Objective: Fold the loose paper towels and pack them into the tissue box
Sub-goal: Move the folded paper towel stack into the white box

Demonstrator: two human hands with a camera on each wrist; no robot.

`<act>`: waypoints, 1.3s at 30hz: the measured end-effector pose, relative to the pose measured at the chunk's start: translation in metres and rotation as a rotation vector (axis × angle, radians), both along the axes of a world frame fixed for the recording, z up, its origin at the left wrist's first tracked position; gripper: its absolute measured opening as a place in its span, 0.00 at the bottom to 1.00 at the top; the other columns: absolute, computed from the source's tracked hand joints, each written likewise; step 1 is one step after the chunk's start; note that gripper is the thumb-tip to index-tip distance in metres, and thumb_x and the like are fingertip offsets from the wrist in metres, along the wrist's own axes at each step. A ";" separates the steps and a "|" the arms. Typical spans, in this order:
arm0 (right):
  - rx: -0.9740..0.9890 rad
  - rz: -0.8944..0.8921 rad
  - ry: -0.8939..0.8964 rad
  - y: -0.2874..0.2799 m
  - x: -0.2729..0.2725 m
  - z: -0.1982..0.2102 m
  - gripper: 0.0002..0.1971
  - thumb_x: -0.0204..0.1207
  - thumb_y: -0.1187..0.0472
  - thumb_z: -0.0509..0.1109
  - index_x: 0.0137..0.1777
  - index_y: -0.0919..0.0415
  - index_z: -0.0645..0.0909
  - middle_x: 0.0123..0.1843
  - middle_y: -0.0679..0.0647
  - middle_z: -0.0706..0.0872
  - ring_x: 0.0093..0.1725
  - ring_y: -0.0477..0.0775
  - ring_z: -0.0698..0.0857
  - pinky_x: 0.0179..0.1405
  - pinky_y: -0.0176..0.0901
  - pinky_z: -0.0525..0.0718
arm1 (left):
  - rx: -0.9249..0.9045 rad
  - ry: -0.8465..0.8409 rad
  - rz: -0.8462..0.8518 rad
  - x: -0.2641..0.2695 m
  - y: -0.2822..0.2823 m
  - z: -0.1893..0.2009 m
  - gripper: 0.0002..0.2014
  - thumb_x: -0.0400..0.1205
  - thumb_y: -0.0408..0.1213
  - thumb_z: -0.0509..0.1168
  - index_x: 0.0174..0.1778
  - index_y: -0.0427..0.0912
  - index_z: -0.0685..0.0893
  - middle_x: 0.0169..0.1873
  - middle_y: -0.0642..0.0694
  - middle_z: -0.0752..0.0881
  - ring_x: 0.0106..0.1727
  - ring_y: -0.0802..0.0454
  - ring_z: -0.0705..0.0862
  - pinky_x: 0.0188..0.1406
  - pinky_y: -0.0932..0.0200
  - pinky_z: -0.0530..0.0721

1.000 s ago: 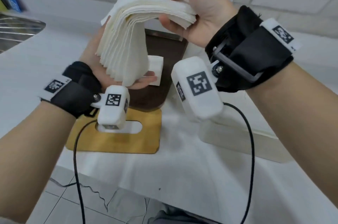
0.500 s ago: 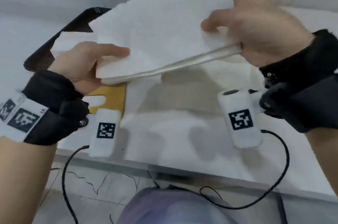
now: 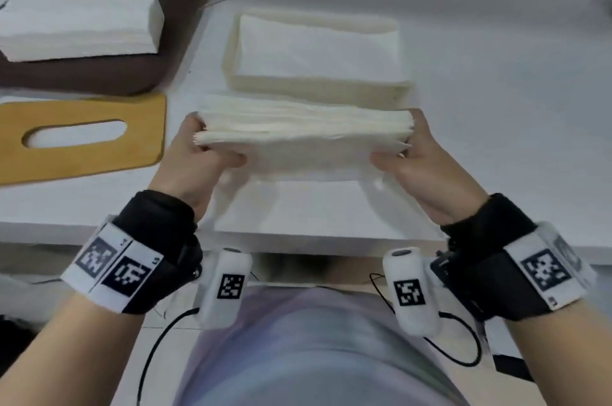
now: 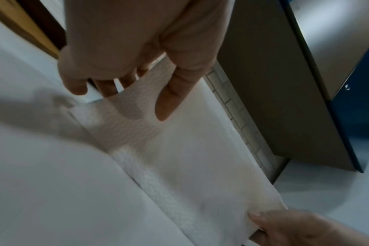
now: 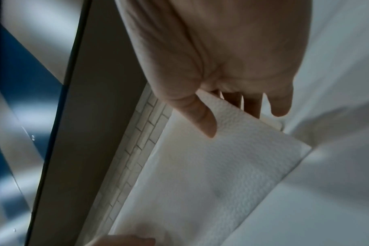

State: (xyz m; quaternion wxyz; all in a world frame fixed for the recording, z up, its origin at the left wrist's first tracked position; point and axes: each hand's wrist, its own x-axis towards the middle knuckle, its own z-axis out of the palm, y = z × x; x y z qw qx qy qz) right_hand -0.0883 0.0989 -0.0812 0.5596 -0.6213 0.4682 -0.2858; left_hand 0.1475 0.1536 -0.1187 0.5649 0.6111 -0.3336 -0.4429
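Note:
A thick stack of folded white paper towels (image 3: 304,132) is held level just above the counter, right in front of the open cream tissue box (image 3: 314,87). My left hand (image 3: 212,140) grips its left end and my right hand (image 3: 402,140) its right end, thumbs on the near face and fingers behind. The box holds white towels (image 3: 318,48). In the left wrist view my thumb (image 4: 171,99) lies on the embossed towel stack (image 4: 179,149); in the right wrist view the thumb (image 5: 200,116) presses the towel stack (image 5: 221,166).
The wooden box lid (image 3: 82,160) with its slot lies at the left. Behind it a brown tray (image 3: 99,74) carries another white towel stack (image 3: 79,24). A flat white sheet (image 3: 314,207) lies under my hands by the counter's near edge.
The stack hung bent from my raised right hand over my left palm; now it is folded flat, lowered and gripped at both ends in front of the box. My head has tilted down.

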 end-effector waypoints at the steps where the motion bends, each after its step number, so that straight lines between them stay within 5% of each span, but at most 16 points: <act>1: -0.015 -0.018 0.003 0.000 0.000 -0.002 0.22 0.77 0.73 0.62 0.53 0.41 0.64 0.51 0.41 0.78 0.51 0.44 0.79 0.46 0.33 0.78 | 0.001 -0.006 -0.002 -0.001 -0.001 -0.003 0.22 0.71 0.11 0.61 0.57 0.34 0.76 0.50 0.44 0.86 0.56 0.49 0.84 0.40 0.71 0.83; 3: -0.151 -0.051 0.076 -0.002 0.002 -0.003 0.23 0.75 0.74 0.63 0.55 0.45 0.63 0.50 0.40 0.74 0.48 0.42 0.77 0.43 0.29 0.77 | -0.002 -0.019 -0.026 -0.006 -0.004 -0.004 0.24 0.73 0.11 0.59 0.65 0.30 0.75 0.56 0.43 0.85 0.59 0.48 0.83 0.40 0.72 0.83; 5: -0.399 -0.083 0.245 -0.002 0.006 0.000 0.24 0.72 0.74 0.65 0.59 0.48 0.63 0.52 0.39 0.71 0.51 0.42 0.74 0.51 0.26 0.73 | -0.026 -0.077 -0.030 -0.012 -0.006 -0.002 0.23 0.73 0.10 0.58 0.59 0.35 0.81 0.48 0.52 0.89 0.56 0.56 0.86 0.40 0.74 0.82; 8: -0.834 -0.005 0.711 -0.001 0.014 0.012 0.28 0.69 0.68 0.70 0.68 0.51 0.70 0.60 0.47 0.74 0.63 0.52 0.72 0.66 0.41 0.57 | -0.072 -0.157 -0.039 -0.021 -0.008 0.002 0.28 0.72 0.08 0.54 0.43 0.49 0.82 0.34 0.67 0.88 0.43 0.72 0.86 0.42 0.77 0.80; 11: -0.930 0.273 1.014 -0.003 0.033 0.026 0.25 0.76 0.56 0.66 0.73 0.52 0.66 0.64 0.49 0.75 0.66 0.55 0.73 0.70 0.52 0.52 | -0.102 -0.149 -0.036 -0.028 -0.009 0.002 0.28 0.71 0.07 0.53 0.40 0.50 0.80 0.31 0.68 0.88 0.40 0.74 0.85 0.40 0.77 0.79; 14: -0.982 0.413 1.077 -0.008 0.052 0.028 0.20 0.81 0.61 0.59 0.71 0.56 0.63 0.60 0.51 0.78 0.59 0.57 0.77 0.58 0.51 0.66 | -0.122 -0.117 0.023 -0.029 -0.013 -0.004 0.19 0.64 0.17 0.58 0.49 0.34 0.82 0.41 0.53 0.89 0.47 0.64 0.86 0.45 0.69 0.82; 16: -1.019 0.427 1.119 -0.012 0.060 0.029 0.19 0.79 0.69 0.58 0.69 0.60 0.65 0.56 0.54 0.78 0.54 0.59 0.77 0.48 0.48 0.66 | -0.122 -0.090 0.057 -0.026 -0.014 -0.008 0.25 0.63 0.22 0.60 0.58 0.26 0.75 0.53 0.38 0.85 0.56 0.51 0.85 0.54 0.58 0.82; 18: -1.112 0.359 1.135 -0.015 0.063 0.029 0.20 0.70 0.75 0.66 0.62 0.65 0.73 0.48 0.58 0.81 0.44 0.59 0.80 0.37 0.47 0.63 | -0.093 -0.134 0.069 -0.022 -0.015 -0.013 0.23 0.67 0.18 0.64 0.58 0.29 0.69 0.49 0.45 0.82 0.49 0.60 0.83 0.48 0.63 0.81; 20: -1.228 0.285 1.036 -0.016 0.063 0.027 0.16 0.59 0.79 0.68 0.48 0.68 0.80 0.34 0.59 0.81 0.29 0.58 0.77 0.30 0.43 0.60 | -0.044 -0.240 0.058 -0.020 -0.016 -0.015 0.24 0.65 0.17 0.67 0.57 0.30 0.74 0.42 0.52 0.80 0.41 0.65 0.81 0.38 0.75 0.78; 23: -1.254 0.363 0.963 -0.012 0.062 0.015 0.17 0.60 0.77 0.55 0.45 0.69 0.81 0.31 0.59 0.80 0.23 0.57 0.73 0.28 0.42 0.60 | 0.018 -0.572 0.039 -0.021 -0.016 -0.017 0.19 0.67 0.28 0.63 0.54 0.41 0.84 0.49 0.46 0.86 0.55 0.47 0.84 0.52 0.64 0.81; 25: -1.175 0.425 0.926 -0.009 0.062 0.012 0.22 0.54 0.80 0.57 0.48 0.69 0.81 0.29 0.59 0.78 0.24 0.55 0.65 0.26 0.41 0.58 | 0.089 -0.740 -0.005 -0.022 -0.017 -0.015 0.21 0.67 0.34 0.58 0.55 0.39 0.85 0.56 0.39 0.86 0.61 0.41 0.82 0.61 0.55 0.77; 29: -1.099 0.441 0.889 -0.010 0.062 0.017 0.26 0.51 0.78 0.50 0.47 0.70 0.80 0.27 0.59 0.76 0.26 0.53 0.61 0.28 0.33 0.42 | 0.005 -0.598 0.062 -0.023 -0.020 -0.012 0.20 0.71 0.16 0.63 0.57 0.35 0.84 0.53 0.46 0.84 0.57 0.54 0.80 0.50 0.70 0.74; 32: -1.062 0.436 0.977 -0.014 0.065 0.018 0.22 0.55 0.81 0.60 0.51 0.70 0.80 0.34 0.61 0.81 0.26 0.58 0.72 0.24 0.39 0.52 | -0.026 -0.593 0.056 -0.024 -0.024 -0.012 0.15 0.73 0.19 0.64 0.53 0.35 0.83 0.49 0.46 0.84 0.50 0.56 0.81 0.43 0.80 0.74; 34: -1.013 0.459 1.038 -0.015 0.066 0.015 0.22 0.67 0.77 0.64 0.63 0.68 0.74 0.48 0.62 0.81 0.40 0.63 0.79 0.32 0.48 0.61 | -0.035 -0.537 0.063 -0.026 -0.026 -0.012 0.11 0.74 0.23 0.64 0.50 0.37 0.83 0.47 0.45 0.84 0.45 0.57 0.82 0.44 0.76 0.75; 37: -0.947 0.471 1.052 -0.015 0.065 0.016 0.21 0.76 0.71 0.58 0.70 0.62 0.65 0.57 0.57 0.76 0.46 0.58 0.71 0.38 0.49 0.61 | -0.102 -0.322 0.093 -0.029 -0.024 -0.008 0.22 0.64 0.27 0.62 0.55 0.29 0.78 0.48 0.39 0.84 0.47 0.51 0.83 0.46 0.61 0.80; 39: -0.926 0.479 1.051 -0.016 0.065 0.019 0.19 0.79 0.65 0.60 0.69 0.59 0.64 0.57 0.54 0.75 0.47 0.55 0.71 0.38 0.47 0.63 | -0.124 -0.220 0.117 -0.031 -0.023 -0.008 0.22 0.59 0.27 0.60 0.51 0.34 0.79 0.44 0.45 0.83 0.44 0.55 0.82 0.42 0.63 0.80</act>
